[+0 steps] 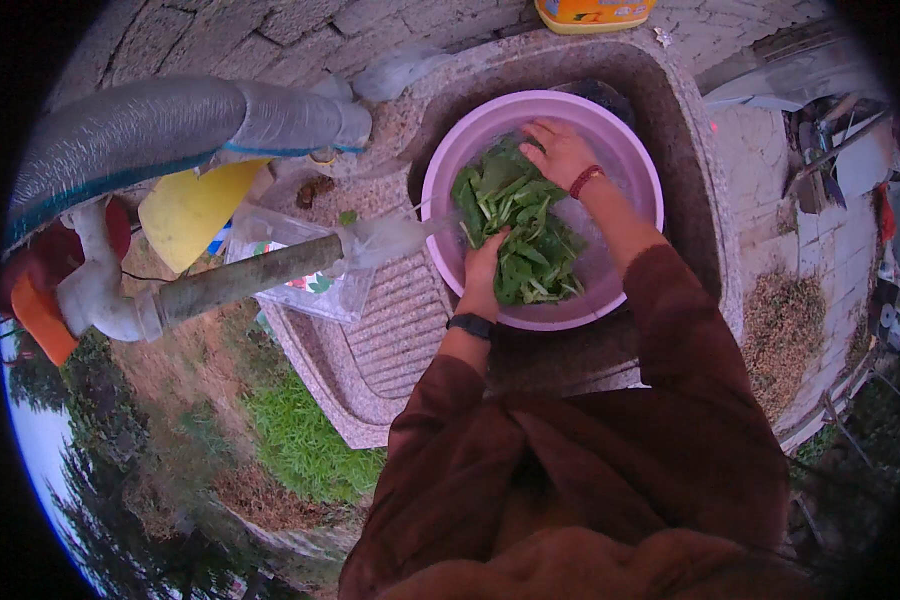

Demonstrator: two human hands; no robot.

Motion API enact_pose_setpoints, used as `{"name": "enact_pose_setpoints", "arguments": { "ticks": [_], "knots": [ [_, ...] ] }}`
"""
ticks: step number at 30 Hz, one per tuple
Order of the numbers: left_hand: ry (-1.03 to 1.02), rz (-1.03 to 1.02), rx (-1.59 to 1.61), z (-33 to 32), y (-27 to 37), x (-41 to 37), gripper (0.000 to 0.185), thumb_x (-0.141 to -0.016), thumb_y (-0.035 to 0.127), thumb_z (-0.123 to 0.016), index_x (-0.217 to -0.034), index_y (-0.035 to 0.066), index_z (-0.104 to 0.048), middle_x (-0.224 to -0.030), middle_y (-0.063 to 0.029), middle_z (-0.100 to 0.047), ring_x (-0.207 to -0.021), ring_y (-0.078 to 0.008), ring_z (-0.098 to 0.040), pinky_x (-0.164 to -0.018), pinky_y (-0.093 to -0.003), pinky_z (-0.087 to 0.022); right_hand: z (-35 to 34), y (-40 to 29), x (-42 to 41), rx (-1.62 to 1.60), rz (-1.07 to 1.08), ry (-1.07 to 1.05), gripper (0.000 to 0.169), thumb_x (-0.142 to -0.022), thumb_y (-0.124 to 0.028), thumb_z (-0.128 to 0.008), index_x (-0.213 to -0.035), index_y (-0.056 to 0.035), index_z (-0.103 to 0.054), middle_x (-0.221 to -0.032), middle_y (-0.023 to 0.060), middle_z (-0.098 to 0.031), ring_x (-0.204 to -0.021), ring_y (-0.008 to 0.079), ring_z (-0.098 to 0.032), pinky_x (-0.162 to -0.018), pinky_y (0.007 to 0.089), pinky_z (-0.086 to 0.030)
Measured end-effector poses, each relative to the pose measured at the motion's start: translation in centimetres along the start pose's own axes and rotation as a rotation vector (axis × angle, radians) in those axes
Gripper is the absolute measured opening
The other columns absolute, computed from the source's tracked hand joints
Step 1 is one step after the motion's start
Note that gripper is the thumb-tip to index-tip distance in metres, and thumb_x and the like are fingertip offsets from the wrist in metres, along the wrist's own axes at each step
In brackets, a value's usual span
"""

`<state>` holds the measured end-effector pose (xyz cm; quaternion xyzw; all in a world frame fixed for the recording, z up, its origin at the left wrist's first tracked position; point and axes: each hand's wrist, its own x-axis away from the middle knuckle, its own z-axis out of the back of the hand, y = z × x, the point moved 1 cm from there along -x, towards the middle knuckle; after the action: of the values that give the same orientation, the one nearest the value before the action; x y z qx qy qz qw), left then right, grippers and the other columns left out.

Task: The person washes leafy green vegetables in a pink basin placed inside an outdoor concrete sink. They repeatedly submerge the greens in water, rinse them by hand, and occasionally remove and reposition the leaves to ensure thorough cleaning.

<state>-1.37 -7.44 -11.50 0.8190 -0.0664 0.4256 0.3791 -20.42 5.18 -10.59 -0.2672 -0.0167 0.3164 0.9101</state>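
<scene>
A pink plastic basin (652,202) sits inside the sink bowl, with water and a heap of leafy greens (521,187) in it. My left hand (484,262) grips the near left side of the heap, thumb lying over the stems; its other fingers are partly hidden. On the far right side of the greens rests my right hand (560,154), fingers apart, touching the leaves at the water's surface. A dark band circles my left wrist and a red beaded bracelet my right.
The speckled stone sink (724,247) has a ribbed drainboard (394,322) at left. A pipe (251,277) with a translucent end piece (382,240) points at the basin. A clear plastic container (345,296) lies beneath it. An orange-labelled jug (596,13) stands behind.
</scene>
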Motion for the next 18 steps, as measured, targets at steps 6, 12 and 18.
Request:
{"name": "enact_pose_setpoints", "arguments": {
  "ticks": [6, 12, 18],
  "knots": [
    [-0.110, 0.118, 0.277, 0.1, 0.5, 0.8, 0.042, -0.088, 0.034, -0.057, -0.118, 0.005, -0.055, -0.108, -0.0087, -0.062, -0.094, -0.0226, -0.060, -0.082, -0.0353, -0.050, -4.2, -1.4, 3.6, -0.634, -0.409, -0.340, 0.054, -0.091, -0.045, -0.044, -0.128, -0.0067, -0.048, -0.117, 0.0237, -0.056, -0.105, 0.0388, -0.054, -0.093, 0.0407, -0.040],
    [-0.210, 0.047, 0.280, -3.0, 3.6, 4.4, 0.045, -0.088, 0.044, -0.056, -0.115, 0.008, -0.056, -0.104, -0.0065, -0.062, -0.091, -0.0193, -0.059, -0.082, -0.0327, -0.049, -6.0, -6.8, 10.8, -0.974, -0.586, -0.272, 0.038, -0.092, -0.034, -0.046, -0.110, -0.0026, -0.058, -0.092, 0.0243, -0.059, -0.090, 0.0379, -0.058, -0.080, 0.0423, -0.044],
    [-0.187, 0.183, 0.201, -0.9, 3.9, 6.4, 0.045, -0.088, 0.044, -0.057, -0.113, 0.006, -0.056, -0.100, -0.0038, -0.062, -0.087, -0.0171, -0.059, -0.078, -0.0311, -0.049, 1.5, -13.6, 11.8, -0.298, -0.152, -0.097, 0.025, -0.084, -0.021, -0.051, -0.082, 0.0019, -0.062, -0.076, 0.0210, -0.059, -0.075, 0.0392, -0.055, -0.071, 0.0496, -0.042]
  ]
}}
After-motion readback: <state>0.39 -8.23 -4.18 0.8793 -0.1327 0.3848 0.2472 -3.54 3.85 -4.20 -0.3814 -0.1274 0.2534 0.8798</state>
